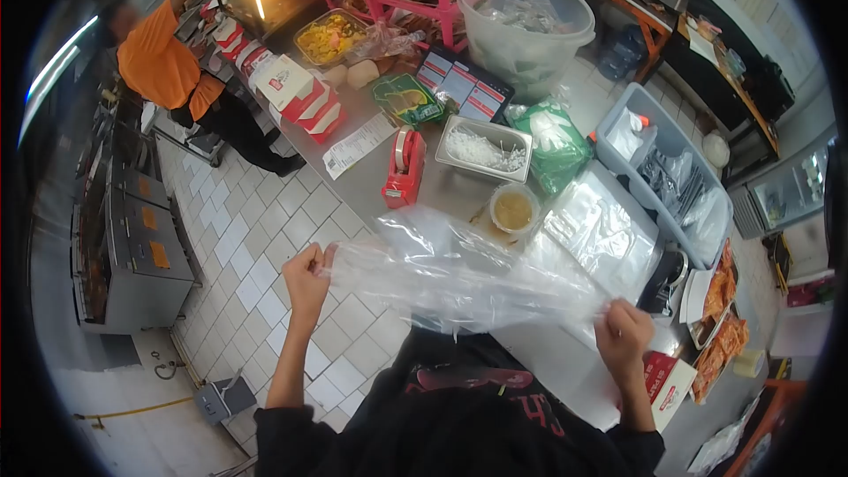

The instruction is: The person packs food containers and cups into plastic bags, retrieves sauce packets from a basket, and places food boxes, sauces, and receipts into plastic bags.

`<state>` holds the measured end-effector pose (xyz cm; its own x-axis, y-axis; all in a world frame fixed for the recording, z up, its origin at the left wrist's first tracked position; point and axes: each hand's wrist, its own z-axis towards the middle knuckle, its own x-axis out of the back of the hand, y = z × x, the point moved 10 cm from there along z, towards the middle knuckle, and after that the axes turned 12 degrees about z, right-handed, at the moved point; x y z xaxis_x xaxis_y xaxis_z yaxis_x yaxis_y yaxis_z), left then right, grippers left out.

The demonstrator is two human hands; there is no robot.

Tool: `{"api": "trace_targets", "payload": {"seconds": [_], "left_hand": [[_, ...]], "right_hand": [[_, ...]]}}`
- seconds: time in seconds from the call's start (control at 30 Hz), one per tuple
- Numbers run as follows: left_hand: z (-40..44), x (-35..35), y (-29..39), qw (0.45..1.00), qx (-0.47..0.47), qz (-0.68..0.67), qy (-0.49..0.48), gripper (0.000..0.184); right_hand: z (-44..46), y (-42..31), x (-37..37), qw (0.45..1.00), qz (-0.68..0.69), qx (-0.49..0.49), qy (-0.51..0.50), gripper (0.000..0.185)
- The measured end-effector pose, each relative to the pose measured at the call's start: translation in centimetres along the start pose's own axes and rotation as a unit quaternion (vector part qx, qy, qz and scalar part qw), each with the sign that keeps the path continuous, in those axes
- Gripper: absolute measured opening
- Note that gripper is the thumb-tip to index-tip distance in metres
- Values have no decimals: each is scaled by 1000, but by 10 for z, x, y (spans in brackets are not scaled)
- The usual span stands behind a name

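The left hand [306, 278] is closed, with the thumb and fingers gripping one end of a clear plastic bag [468, 278]. The right hand [624, 333] is closed on the opposite end. The bag is held between the two hands, its long axis running from one to the other and sloping slightly downward toward the right hand in the head view. It extends rightward from the left hand and leftward from the right hand; each hand is in contact with its own end, so neither is nearer. The film is wrinkled; whether its mouth is open cannot be determined.

The bag is in front of the torso, across the near edge of the steel work surface [543, 367]. Just beyond it stands a plastic cup [515, 210] with yellowish-brown contents. A stack of clear bags [609, 221] lies to the right of the cup, beside a grey-blue bin [616, 178]. Beyond the cup is a rectangular steel pan [484, 150] with white contents. A red tape dispenser [402, 178] stands left of the pan. A printed slip [359, 146] lies farther along the near edge, beside red-and-white cartons [300, 95].
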<state>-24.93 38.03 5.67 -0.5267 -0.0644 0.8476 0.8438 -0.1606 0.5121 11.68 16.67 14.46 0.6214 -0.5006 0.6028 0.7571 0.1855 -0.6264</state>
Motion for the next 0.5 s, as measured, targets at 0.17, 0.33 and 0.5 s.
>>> {"api": "trace_targets", "payload": {"seconds": [0.17, 0.33, 0.5], "left_hand": [[-20, -54, 109, 933, -337, 124, 24, 51], [-105, -194, 181, 843, -434, -133, -289, 27], [-129, -171, 288, 827, -431, -177, -315, 20]], "right_hand": [[-30, 85, -50, 911, 302, -279, 8, 22], [-67, 79, -34, 888, 348, -286, -88, 25], [-279, 188, 142, 830, -134, -534, 91, 84]]}}
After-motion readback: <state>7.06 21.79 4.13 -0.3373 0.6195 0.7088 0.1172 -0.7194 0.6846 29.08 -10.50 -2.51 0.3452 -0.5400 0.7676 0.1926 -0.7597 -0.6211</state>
